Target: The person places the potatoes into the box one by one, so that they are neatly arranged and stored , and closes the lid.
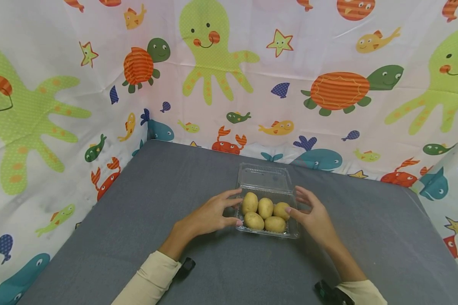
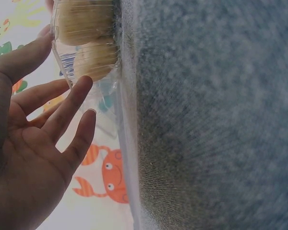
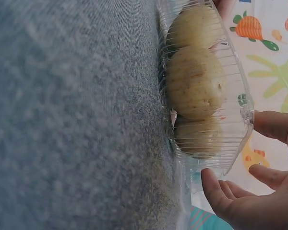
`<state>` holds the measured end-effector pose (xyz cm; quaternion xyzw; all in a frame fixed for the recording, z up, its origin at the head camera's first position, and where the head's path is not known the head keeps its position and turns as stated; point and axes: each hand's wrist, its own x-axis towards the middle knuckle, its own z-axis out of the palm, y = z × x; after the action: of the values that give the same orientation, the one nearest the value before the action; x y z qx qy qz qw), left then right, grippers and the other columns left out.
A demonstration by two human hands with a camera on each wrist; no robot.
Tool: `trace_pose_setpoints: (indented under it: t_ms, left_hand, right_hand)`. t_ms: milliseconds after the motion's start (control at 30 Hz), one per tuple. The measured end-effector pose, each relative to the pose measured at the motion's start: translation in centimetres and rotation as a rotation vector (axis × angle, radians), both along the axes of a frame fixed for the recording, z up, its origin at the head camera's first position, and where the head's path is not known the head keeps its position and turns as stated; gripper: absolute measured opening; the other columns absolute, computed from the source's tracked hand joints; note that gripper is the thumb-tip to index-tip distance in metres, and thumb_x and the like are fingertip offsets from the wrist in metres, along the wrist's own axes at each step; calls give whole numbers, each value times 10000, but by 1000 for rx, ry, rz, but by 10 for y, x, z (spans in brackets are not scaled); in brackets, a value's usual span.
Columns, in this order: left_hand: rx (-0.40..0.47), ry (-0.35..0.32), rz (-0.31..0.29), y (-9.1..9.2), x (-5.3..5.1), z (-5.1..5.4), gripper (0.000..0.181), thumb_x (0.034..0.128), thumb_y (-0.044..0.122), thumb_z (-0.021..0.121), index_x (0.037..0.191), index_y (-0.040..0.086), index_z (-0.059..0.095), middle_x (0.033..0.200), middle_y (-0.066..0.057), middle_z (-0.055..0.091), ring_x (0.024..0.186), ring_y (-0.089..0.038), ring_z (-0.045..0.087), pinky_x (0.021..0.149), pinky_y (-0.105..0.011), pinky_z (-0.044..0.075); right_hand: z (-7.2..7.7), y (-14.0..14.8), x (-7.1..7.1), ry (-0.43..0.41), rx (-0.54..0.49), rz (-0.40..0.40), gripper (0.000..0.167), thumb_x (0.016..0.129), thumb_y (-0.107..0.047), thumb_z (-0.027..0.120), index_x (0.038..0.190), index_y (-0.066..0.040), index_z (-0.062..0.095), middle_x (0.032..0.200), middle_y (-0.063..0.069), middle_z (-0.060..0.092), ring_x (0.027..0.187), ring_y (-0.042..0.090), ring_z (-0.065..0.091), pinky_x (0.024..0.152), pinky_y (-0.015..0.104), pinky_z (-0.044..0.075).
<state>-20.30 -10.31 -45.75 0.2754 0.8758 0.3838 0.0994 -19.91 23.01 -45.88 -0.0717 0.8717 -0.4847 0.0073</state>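
Note:
A clear plastic clamshell box (image 1: pixel 267 234) stands on the table with its lid (image 1: pixel 265 177) raised at the back. Several small yellow potatoes (image 1: pixel 265 208) lie inside, in two rows. On the box's left side is my left hand (image 1: pixel 210 215), its thumb at the near rim and its fingers spread along the wall. My right hand (image 1: pixel 316 218) is at the right side, fingers loosely bent. In the right wrist view its thumb (image 3: pixel 273 125) touches the rim, while the other fingers stand apart from the wall.
Grey cloth covers the table (image 1: pixel 137 203) around the box. A white curtain (image 1: pixel 244 51) printed with sea animals hangs along the back and both sides. Each wrist wears a dark camera, partly under a cream sleeve (image 1: pixel 149 277).

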Motion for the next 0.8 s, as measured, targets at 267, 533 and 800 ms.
trace_pose_setpoints:
  t_ms: [267, 533, 800]
  left_hand:
    - [4, -14, -2, -1, 0, 0, 722, 986, 352, 784, 1597, 104, 488, 1741, 17, 302, 1574, -262, 346, 1190, -539, 397]
    - [5, -20, 0, -1, 0, 1, 732, 985, 356, 784, 1600, 98, 481, 1741, 22, 302, 1571, -257, 350, 1190, -534, 398]
    - [0, -23, 4, -1, 0, -1, 737, 985, 376, 781, 1603, 111, 480, 1741, 46, 295, 1576, -250, 339, 1194, -537, 393]
  right_hand:
    - [-1, -5, -5, -48, -9, 11, 880, 990, -367, 778, 1676, -121, 285, 1685, 231, 347, 1527, 476, 358, 1078, 635, 483]
    - [-4, -8, -9, -62, -25, 30, 928, 996, -343, 773, 1699, -125, 208, 1707, 248, 286, 1564, 463, 298, 1157, 650, 395]
    - [-5, -7, -12, -95, -4, 30, 982, 1024, -444, 705, 1725, -197, 62, 1728, 239, 232, 1569, 489, 261, 1126, 739, 362]
